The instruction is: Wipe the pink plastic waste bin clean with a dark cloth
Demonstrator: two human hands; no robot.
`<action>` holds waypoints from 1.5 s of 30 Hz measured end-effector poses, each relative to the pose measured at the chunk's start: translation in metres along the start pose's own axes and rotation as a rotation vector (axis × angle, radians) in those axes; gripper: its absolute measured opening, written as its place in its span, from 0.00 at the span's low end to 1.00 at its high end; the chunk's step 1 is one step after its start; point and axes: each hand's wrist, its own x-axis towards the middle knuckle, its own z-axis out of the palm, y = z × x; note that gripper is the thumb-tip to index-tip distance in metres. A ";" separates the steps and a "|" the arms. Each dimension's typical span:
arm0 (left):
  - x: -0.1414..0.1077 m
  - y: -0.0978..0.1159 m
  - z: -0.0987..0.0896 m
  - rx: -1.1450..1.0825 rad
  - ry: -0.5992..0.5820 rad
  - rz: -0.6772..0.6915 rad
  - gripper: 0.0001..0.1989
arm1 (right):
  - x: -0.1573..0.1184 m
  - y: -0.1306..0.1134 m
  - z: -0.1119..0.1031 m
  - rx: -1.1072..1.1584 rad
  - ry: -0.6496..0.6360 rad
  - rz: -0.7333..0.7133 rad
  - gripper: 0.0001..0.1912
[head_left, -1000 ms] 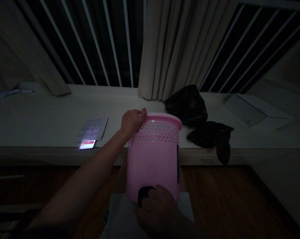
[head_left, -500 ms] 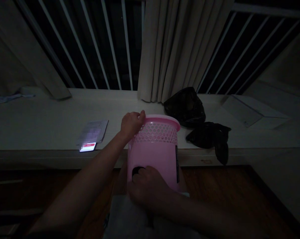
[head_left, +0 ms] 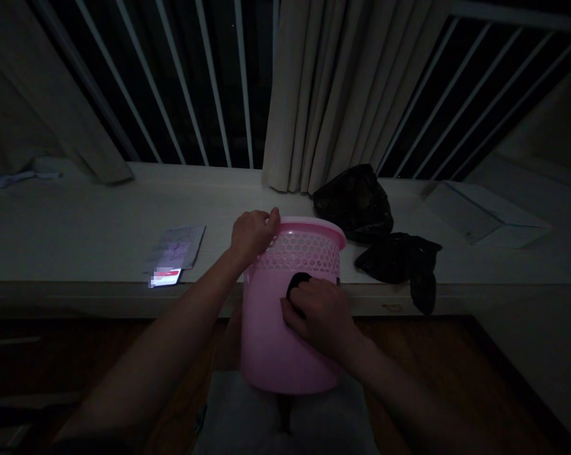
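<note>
A pink basket (head_left: 285,341) with a honeycomb band below its rim stands upright over my lap, at the edge of a white ledge. My left hand (head_left: 254,235) grips its rim at the upper left, thumb on top. Against the basket's front wall, my right hand (head_left: 320,313) is closed around a black item (head_left: 298,283), perhaps a cloth; most of it is hidden by the fingers. Two black plastic bags, one (head_left: 356,201) behind the other (head_left: 399,258), lie on the ledge to the right of the basket.
On the white ledge (head_left: 100,221), papers (head_left: 178,245) lie partly over a lit phone (head_left: 166,278) at the left. A pale box-like object (head_left: 489,215) sits at the far right. Curtains (head_left: 308,95) and window bars rise behind; a wooden floor (head_left: 422,360) lies below.
My right hand has moved up and to the right across the basket's front with the black item. The lower part of the basket now shows. My left hand remains on the rim.
</note>
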 end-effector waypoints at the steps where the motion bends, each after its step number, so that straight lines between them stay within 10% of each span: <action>1: 0.000 0.000 0.000 -0.002 -0.002 0.004 0.35 | -0.008 0.000 0.001 0.011 0.039 0.021 0.15; 13: 0.003 0.004 0.001 0.012 -0.019 0.003 0.35 | -0.074 -0.073 0.016 0.135 0.185 -0.115 0.16; 21: 0.002 0.001 -0.001 0.016 -0.018 0.005 0.35 | -0.020 -0.066 0.021 0.049 -0.183 -0.216 0.09; 30: -0.001 0.001 -0.002 0.016 -0.020 0.003 0.36 | 0.030 -0.018 0.005 -0.057 -0.133 -0.027 0.09; 45: 0.000 0.004 -0.001 -0.009 -0.020 0.005 0.35 | -0.051 -0.018 -0.012 0.015 -0.011 0.049 0.16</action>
